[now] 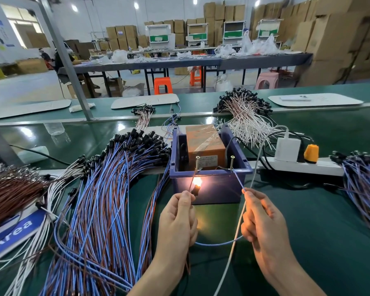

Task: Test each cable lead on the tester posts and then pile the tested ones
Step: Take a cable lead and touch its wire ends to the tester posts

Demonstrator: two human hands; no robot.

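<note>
A blue bin (209, 189) holds the orange tester box (203, 144). Two screw posts stand on the bin's front rim, the left post (197, 163) and the right post (231, 162). My left hand (177, 218) pinches a brown lead and a small lamp (197, 184), which glows; the brown wire tip touches the left post. My right hand (263, 221) pinches the blue lead (238, 178), whose tip touches the right post. The blue wire loops between both hands low down (218, 244).
A big pile of blue and brown leads (107, 199) lies to the left, with brown and white ones further left. Another blue pile (363, 184) lies at the right. White leads (246, 120) sit behind the bin. A power strip (299, 165) and a white cable (239, 227) run at right.
</note>
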